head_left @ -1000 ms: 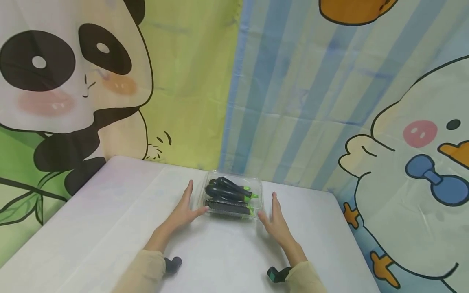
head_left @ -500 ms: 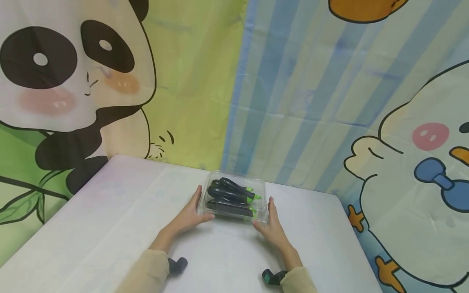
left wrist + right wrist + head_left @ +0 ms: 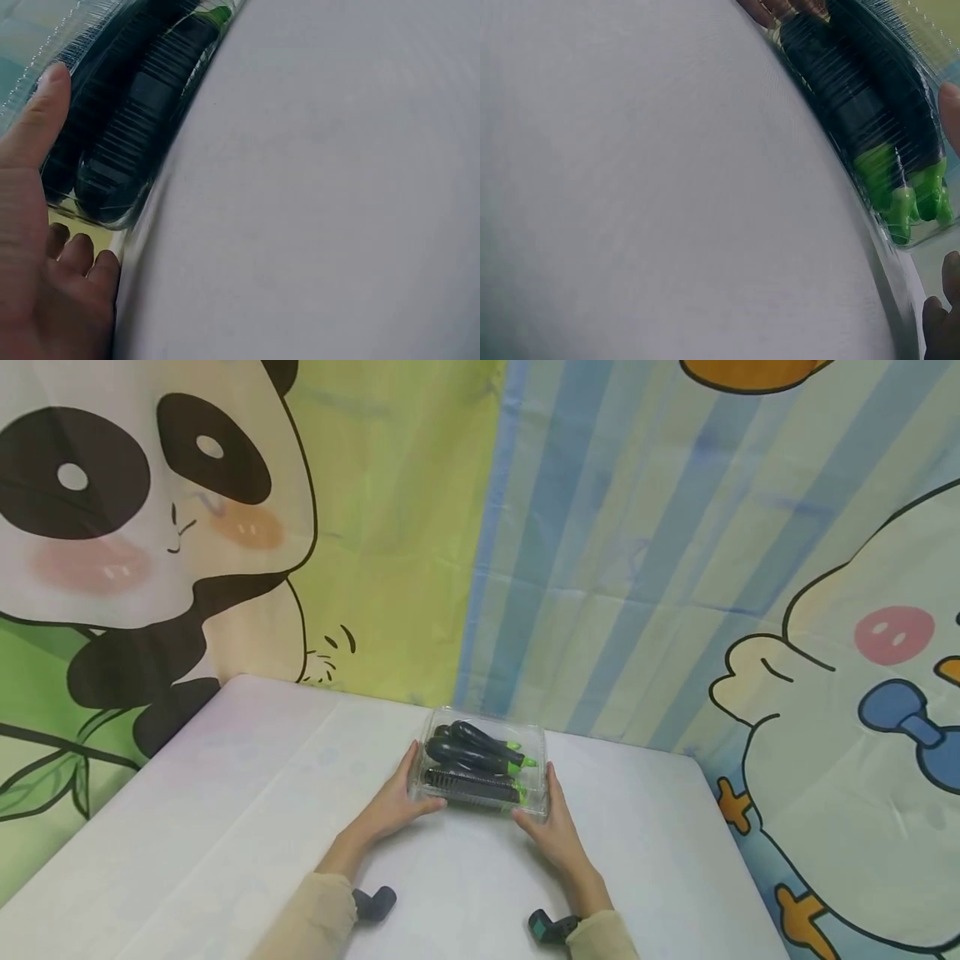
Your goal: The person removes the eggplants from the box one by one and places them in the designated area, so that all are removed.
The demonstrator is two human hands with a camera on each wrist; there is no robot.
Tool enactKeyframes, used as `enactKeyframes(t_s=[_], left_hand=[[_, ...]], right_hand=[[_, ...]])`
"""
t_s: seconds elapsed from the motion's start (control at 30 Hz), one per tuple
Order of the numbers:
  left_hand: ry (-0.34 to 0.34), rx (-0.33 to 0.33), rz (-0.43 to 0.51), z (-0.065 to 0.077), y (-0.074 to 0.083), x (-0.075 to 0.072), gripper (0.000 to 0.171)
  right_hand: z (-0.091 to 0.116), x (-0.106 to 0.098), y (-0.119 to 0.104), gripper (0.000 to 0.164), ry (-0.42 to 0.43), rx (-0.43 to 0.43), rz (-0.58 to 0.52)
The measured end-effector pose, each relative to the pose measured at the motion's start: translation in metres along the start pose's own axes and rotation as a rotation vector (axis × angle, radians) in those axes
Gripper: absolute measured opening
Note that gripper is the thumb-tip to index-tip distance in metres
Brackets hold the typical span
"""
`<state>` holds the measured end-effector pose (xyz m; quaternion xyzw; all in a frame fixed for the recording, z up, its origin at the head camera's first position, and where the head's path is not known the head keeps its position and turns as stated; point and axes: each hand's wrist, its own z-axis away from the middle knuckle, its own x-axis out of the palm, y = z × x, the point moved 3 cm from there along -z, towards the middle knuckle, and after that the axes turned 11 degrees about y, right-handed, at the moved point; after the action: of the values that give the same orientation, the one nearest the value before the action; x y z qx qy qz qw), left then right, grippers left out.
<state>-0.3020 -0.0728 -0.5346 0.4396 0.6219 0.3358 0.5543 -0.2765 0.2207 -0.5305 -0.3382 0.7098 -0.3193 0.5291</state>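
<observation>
A clear plastic clamshell box [image 3: 536, 797] stands on the white table, toward its back edge. Inside lie several dark eggplants [image 3: 468, 756] with green stem ends. My left hand [image 3: 393, 802] is at the box's left side, thumb along the front and fingers straight up the side. In the left wrist view its thumb [image 3: 46, 112] overlaps the ridged box wall, while the lower fingers [image 3: 79, 255] show past the box's end. My right hand [image 3: 555, 827] mirrors it at the right side. In the right wrist view its fingers [image 3: 949, 281] sit just off the box's end.
The white table [image 3: 225, 827] stretches to both sides and in front of the box. Behind it hangs a printed curtain [image 3: 390, 527] with a panda and a white bird. Dark wrist cameras [image 3: 375, 904] are strapped at both sleeves.
Both hands have moved inward, the left to the right and the right to the left, to the box's sides. The box stays in about the same place.
</observation>
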Motion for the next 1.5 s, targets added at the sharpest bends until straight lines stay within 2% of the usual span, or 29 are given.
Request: enactKeyframes(t_s=[0.33, 0.53, 0.8, 0.9, 1.17, 1.5], left_hand=[[0.053, -0.012, -0.03, -0.002, -0.002, 0.0, 0.118], [0.051, -0.023, -0.04, -0.001, -0.005, 0.004, 0.119], [0.076, -0.021, -0.042, 0.003, -0.005, 0.004, 0.118], [0.072, -0.014, -0.029, 0.004, -0.005, 0.005, 0.116], [0.071, -0.015, -0.055, 0.004, -0.004, 0.005, 0.116], [0.078, 0.007, -0.07, 0.003, 0.002, 0.003, 0.115]], right_hand=[[0.003, 0.006, -0.004, 0.107, 0.001, 0.1, -0.113], [0.005, 0.005, -0.002, 0.105, 0.013, 0.1, -0.122], [0.018, -0.009, -0.044, 0.095, -0.007, 0.116, -0.18], [0.019, -0.009, -0.043, 0.094, -0.001, 0.113, -0.193], [0.011, 0.005, -0.01, 0.097, 0.03, 0.123, -0.268], [0.011, 0.009, -0.011, 0.084, 0.076, 0.126, -0.337]])
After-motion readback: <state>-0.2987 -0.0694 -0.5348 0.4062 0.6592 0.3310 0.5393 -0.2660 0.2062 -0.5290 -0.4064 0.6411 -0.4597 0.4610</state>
